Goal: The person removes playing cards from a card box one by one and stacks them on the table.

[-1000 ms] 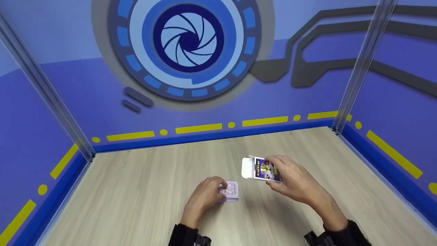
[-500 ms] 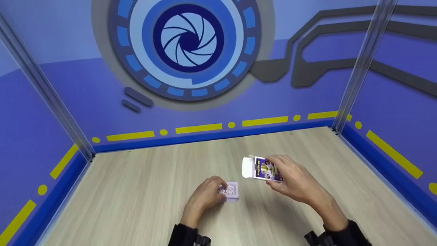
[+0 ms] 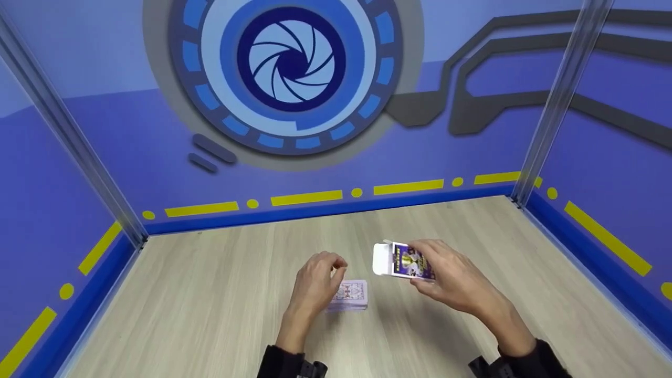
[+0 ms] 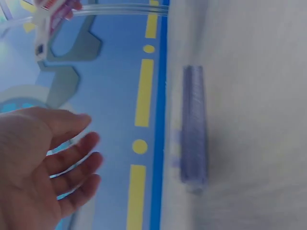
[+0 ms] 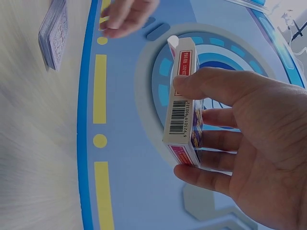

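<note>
left hand [image 3: 314,283] relaxed, right hand [image 3: 452,278] gripping

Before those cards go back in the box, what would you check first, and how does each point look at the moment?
1. Card deck squared in one stack on the wooden table: ok, edges look even in the left wrist view.
2. Left hand gripping the deck: not ok, it hangs just above with open fingers, holding nothing.
3. Card box held firmly: ok, right hand pinches it between thumb and fingers.
4. Box flap open: ok, white flap stands out toward the deck.
5. Box empty inside: cannot tell, no view looks in.
</note>
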`<state>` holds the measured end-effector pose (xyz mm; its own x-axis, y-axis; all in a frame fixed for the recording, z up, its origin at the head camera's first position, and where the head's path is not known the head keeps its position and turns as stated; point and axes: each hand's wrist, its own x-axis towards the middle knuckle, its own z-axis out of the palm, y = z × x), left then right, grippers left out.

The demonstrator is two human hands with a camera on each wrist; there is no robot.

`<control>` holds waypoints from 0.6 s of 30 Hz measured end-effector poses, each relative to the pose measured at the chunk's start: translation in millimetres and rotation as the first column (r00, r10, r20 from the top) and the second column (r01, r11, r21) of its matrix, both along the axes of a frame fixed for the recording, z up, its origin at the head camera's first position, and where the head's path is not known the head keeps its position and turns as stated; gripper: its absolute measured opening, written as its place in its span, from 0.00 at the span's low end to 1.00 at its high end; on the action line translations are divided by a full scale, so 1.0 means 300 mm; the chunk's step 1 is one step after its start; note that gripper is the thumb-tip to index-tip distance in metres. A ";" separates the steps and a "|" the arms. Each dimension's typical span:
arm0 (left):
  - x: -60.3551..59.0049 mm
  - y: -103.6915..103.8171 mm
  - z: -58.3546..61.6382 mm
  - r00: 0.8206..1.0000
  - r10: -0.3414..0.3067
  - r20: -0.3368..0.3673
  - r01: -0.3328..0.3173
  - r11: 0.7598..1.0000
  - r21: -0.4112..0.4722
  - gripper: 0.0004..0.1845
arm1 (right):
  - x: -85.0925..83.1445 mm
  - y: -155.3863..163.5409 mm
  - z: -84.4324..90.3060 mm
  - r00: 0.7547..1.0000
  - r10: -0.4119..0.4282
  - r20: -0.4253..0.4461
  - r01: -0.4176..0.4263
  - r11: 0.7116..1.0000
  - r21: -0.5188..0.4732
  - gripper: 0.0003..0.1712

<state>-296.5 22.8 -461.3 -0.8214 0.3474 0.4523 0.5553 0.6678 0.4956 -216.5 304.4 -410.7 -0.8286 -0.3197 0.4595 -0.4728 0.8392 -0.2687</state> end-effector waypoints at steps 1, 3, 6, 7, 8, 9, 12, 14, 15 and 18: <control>0.007 0.007 0.015 1.000 0.002 -0.022 -0.001 0.999 0.041 0.02 | 0.000 0.000 0.000 1.000 -0.001 -0.001 0.001 1.000 0.002 0.37; 0.028 0.023 0.046 0.999 -0.010 -0.049 0.016 0.991 0.132 0.02 | 0.000 -0.001 -0.001 1.000 -0.002 -0.005 0.002 1.000 0.007 0.37; 0.064 0.050 0.082 0.996 -0.058 -0.062 0.072 0.963 0.258 0.03 | -0.002 -0.005 -0.003 1.000 0.002 -0.012 -0.001 1.000 0.021 0.37; 0.077 0.060 0.092 0.995 -0.078 -0.065 0.094 0.952 0.292 0.03 | -0.002 -0.006 -0.004 1.000 0.003 -0.015 -0.003 1.000 0.026 0.37; 0.089 0.071 0.100 0.993 -0.098 -0.066 0.114 0.940 0.321 0.03 | -0.003 -0.007 -0.005 1.000 0.006 -0.016 -0.005 1.000 0.030 0.37; 0.099 0.081 0.106 0.991 -0.119 -0.067 0.135 0.929 0.344 0.03 | -0.003 -0.008 -0.006 1.000 0.008 -0.017 -0.008 0.999 0.032 0.37; 0.123 0.113 0.114 0.981 -0.187 -0.054 0.193 0.896 0.399 0.04 | -0.004 -0.010 -0.008 1.000 0.012 -0.017 -0.011 0.999 0.033 0.37; 0.132 0.132 0.112 0.974 -0.223 -0.033 0.215 0.878 0.428 0.05 | -0.004 -0.012 -0.008 1.000 0.012 -0.014 -0.012 0.999 0.032 0.37; 0.135 0.141 0.109 0.972 -0.236 -0.020 0.220 0.870 0.441 0.06 | -0.004 -0.013 -0.009 1.000 0.013 -0.011 -0.013 0.999 0.032 0.37; 0.138 0.162 0.095 0.968 -0.251 0.016 0.215 0.858 0.466 0.07 | -0.004 -0.018 -0.010 1.000 0.019 -0.003 -0.019 0.999 0.036 0.37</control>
